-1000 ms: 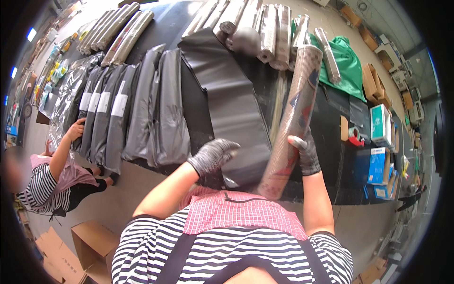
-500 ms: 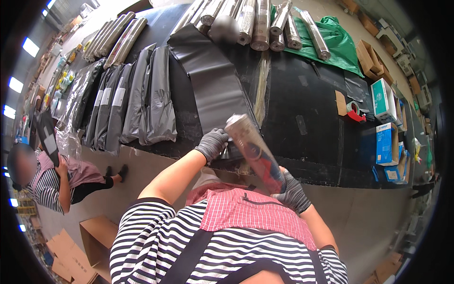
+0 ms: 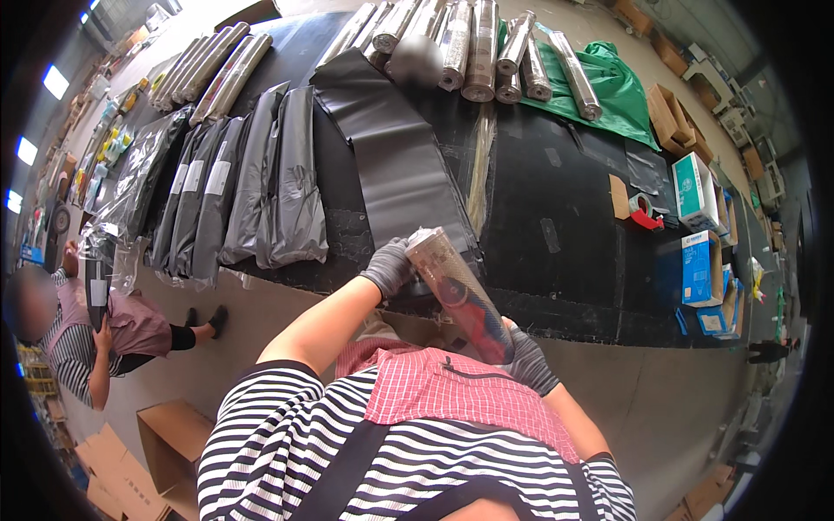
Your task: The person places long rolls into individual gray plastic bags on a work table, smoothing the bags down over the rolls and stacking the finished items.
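A clear-wrapped roll (image 3: 460,295) with a patterned red, blue and beige face lies tilted in front of me, its upper end at the near end of a flat dark grey plastic bag (image 3: 400,165). My right hand (image 3: 528,360), in a grey knit glove, is closed around the roll's lower end. My left hand (image 3: 391,267), gloved alike, is closed at the bag's near edge, beside the roll's upper end; its fingertips are partly hidden. The bag lies on top of others in a stack on the black table (image 3: 556,286).
Filled grey bags (image 3: 291,182) lie in a row at the left. Wrapped rolls (image 3: 482,52) lie along the far side, some on green sheeting (image 3: 608,87). At right are a tape roll (image 3: 643,213) and small boxes (image 3: 699,269). A co-worker (image 3: 78,330) stands at left holding a grey package.
The roll's upper end has come down and left, against my left hand at the bag's near end. My right hand has moved slightly lower. The co-worker's package has turned more upright.
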The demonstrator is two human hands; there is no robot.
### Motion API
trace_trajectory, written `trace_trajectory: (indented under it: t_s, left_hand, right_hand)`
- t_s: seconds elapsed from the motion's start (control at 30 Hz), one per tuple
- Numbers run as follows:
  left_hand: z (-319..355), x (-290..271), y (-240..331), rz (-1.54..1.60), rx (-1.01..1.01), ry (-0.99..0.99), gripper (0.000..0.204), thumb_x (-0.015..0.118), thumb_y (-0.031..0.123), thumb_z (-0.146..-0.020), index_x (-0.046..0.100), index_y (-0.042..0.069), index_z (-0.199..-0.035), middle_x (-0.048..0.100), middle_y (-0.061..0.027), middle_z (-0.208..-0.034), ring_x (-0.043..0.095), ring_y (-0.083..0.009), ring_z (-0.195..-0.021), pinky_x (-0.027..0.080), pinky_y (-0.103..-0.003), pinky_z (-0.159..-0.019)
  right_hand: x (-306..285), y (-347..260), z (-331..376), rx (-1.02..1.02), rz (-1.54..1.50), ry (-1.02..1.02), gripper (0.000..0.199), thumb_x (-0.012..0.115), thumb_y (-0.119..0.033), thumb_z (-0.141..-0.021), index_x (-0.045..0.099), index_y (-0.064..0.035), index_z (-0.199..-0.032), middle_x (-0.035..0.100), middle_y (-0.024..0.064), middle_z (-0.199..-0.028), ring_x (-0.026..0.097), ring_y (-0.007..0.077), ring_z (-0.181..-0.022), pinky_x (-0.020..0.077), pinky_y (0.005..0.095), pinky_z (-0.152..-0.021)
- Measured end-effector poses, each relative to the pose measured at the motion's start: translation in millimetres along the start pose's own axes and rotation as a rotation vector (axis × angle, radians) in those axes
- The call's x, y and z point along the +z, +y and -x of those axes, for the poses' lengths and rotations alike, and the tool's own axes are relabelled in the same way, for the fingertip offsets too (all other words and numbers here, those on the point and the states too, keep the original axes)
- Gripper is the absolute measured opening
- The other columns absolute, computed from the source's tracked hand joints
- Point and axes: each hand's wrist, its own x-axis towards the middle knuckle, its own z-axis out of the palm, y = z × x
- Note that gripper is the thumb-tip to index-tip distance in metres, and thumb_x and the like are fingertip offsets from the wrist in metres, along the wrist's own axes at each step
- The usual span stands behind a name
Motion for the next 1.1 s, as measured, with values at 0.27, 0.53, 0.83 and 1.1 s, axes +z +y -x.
trace_trajectory:
  t_s: [0.27, 0.53, 0.83, 1.1]
  left_hand:
    - [6.8, -48.8, -23.0, 0.625, -0.277, 0.056, 0.015, 0.060, 0.015, -0.095, 0.061, 0.003, -0.103, 0.066, -0.0152, -0.094, 0.063, -0.0258, -0.089, 0.050, -0.039, -0.082]
    - [30.6, -64.6, 36.8, -0.160, 0.080, 0.523, 0.056, 0.073, 0.026, -0.077, 0.054, 0.007, -0.126, 0.054, -0.0205, -0.130, 0.052, -0.0385, -0.121, 0.040, -0.044, -0.105]
    - [24.1, -6.6, -3.0, 0.645, -0.621, 0.118, 0.033, 0.069, 0.020, -0.085, 0.063, 0.001, -0.111, 0.069, -0.0166, -0.079, 0.069, -0.0341, -0.087, 0.052, -0.043, -0.081]
    - [11.2, -73.9, 20.2, 0.247, -0.282, 0.056, 0.036, 0.060, 0.019, -0.084, 0.063, 0.005, -0.117, 0.067, -0.0251, -0.107, 0.061, -0.0439, -0.105, 0.049, -0.047, -0.090]
  right_hand:
    - [0.9, 2.0, -5.8, 0.133, 0.941, 0.024, 0.101, 0.087, -0.032, -0.064, 0.037, -0.0014, -0.146, 0.057, 0.0271, -0.128, 0.059, 0.0390, -0.117, 0.0480, 0.0397, -0.100]
    - [-10.6, -44.3, -22.3, 0.234, -0.242, -0.274, 0.085, 0.083, -0.033, -0.068, 0.048, -0.0025, -0.139, 0.059, 0.0093, -0.126, 0.051, 0.0209, -0.118, 0.0385, 0.0346, -0.106]
    - [6.9, -48.9, -53.9, 0.077, -0.008, -0.247, 0.081, 0.083, -0.036, -0.069, 0.051, 0.0004, -0.134, 0.059, 0.0121, -0.124, 0.052, 0.0214, -0.116, 0.0406, 0.0348, -0.104]
    - [44.8, -91.5, -157.1, 0.009, 0.531, 0.127, 0.077, 0.081, -0.043, -0.069, 0.052, 0.0013, -0.125, 0.063, 0.0277, -0.115, 0.061, 0.0413, -0.111, 0.0481, 0.0439, -0.094]
